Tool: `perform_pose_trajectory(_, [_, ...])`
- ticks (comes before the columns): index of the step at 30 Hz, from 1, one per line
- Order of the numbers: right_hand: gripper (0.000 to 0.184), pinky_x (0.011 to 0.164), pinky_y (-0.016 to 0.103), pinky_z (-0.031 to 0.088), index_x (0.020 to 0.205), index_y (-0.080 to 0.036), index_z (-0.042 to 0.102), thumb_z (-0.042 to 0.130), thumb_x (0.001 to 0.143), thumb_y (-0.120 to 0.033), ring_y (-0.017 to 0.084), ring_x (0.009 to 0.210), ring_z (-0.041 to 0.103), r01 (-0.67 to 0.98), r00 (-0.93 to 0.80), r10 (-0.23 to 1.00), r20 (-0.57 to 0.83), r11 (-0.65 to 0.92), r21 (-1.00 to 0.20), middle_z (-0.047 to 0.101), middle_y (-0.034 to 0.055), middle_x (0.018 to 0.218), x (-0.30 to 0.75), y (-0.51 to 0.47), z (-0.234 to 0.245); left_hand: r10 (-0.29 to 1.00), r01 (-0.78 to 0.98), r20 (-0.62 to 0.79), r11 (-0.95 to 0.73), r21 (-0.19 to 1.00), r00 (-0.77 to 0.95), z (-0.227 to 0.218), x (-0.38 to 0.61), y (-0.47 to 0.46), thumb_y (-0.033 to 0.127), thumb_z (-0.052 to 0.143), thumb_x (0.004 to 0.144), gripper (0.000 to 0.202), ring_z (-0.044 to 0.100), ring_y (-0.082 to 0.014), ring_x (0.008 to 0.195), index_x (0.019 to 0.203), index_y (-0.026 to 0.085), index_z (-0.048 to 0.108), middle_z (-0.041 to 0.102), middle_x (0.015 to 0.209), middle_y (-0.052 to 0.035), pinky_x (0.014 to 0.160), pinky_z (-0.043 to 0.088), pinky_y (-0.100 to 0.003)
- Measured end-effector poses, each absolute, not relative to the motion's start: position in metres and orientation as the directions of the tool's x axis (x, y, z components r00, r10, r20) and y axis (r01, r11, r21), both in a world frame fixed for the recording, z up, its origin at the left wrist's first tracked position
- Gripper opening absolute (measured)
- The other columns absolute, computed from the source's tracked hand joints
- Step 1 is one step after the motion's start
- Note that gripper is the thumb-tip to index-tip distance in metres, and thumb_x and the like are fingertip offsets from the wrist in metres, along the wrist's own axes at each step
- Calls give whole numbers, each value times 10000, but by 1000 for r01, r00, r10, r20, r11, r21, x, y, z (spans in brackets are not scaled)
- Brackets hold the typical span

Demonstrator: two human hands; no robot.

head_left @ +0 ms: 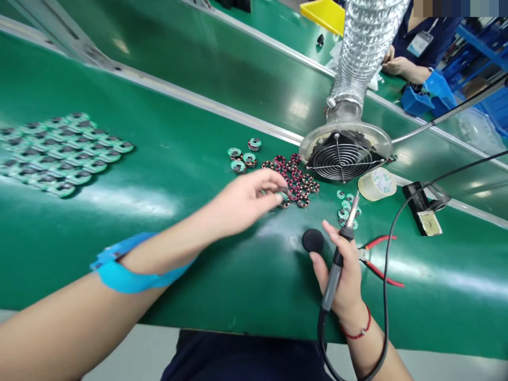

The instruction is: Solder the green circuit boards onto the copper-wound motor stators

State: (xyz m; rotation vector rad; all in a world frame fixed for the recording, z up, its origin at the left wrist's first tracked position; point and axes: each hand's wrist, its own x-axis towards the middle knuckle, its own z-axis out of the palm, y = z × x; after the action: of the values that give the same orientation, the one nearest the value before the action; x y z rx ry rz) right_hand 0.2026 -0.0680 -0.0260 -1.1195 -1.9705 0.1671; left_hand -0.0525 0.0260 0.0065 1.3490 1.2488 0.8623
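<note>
My left hand (254, 198) reaches over a cluster of small copper-wound coils (293, 182), some red and black. Its thumb and fingertips pinch a small green-topped coil (284, 198), partly hidden by the fingers. In my right hand (347, 275) is a soldering iron (335, 275), its metal tip pointing up and away. A black round disc (313, 241) is just beyond my right thumb; whether they touch I cannot tell. Several green-topped coils (238, 166) stand left of the cluster. Small green round circuit boards (344, 214) lie behind the iron's tip.
A fume extractor fan (343, 159) hangs on a silver duct (361, 47) above the coils. Red-handled pliers (365, 255), a tape roll (377, 185) and an iron stand (423, 209) lie right. Rows of green-topped coils (59, 151) sit left. A co-worker's hand (397, 66) shows beyond the divider.
</note>
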Motion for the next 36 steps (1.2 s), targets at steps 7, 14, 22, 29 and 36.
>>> perform_pose_trajectory(7, [439,922,414,667,1450,-215,582,708,1029,-195,256,1160,806,713,-189,773,606,532,-456,822,158,1327,210,-67,-27,993,804,-74,-30,594,92,-15,-99,57,347,602,910,366,678,-310,994,1139,171,827,678,1025,-108,1001,585,-499])
perform_pose_trajectory(14, [409,862,435,668,1436,-237,584,684,1040,-207,268,1069,826,715,-187,770,610,533,-453,838,149,1286,206,-68,-22,976,938,210,-13,345,-64,-33,-91,62,341,497,1037,439,472,-480,1417,1372,203,744,555,1496,-211,1136,460,-654])
perform_pose_trajectory(22, [376,854,446,652,1430,-229,586,638,1058,-205,275,1027,846,717,-189,767,613,534,-448,852,145,1243,206,-70,-17,965,885,210,40,465,-154,-42,-102,78,403,529,1016,364,524,-454,1319,1120,181,797,633,1291,-191,1126,464,-636])
perform_pose_trajectory(29, [397,867,421,676,1441,-208,580,639,1050,-179,276,1104,844,695,-193,759,621,553,-460,847,162,1268,205,-72,-18,969,918,230,-9,396,-89,-38,-100,73,446,599,1016,330,512,-454,1347,1139,207,792,648,1339,-182,1138,438,-650])
perform_pose_trajectory(36, [378,855,414,683,1432,-201,596,629,1056,-183,269,1070,839,685,-150,737,659,558,-468,854,147,1246,203,-74,-14,979,949,193,-5,314,-59,-45,-105,79,451,660,964,269,555,-454,1303,1036,221,780,659,1279,-181,1072,489,-605])
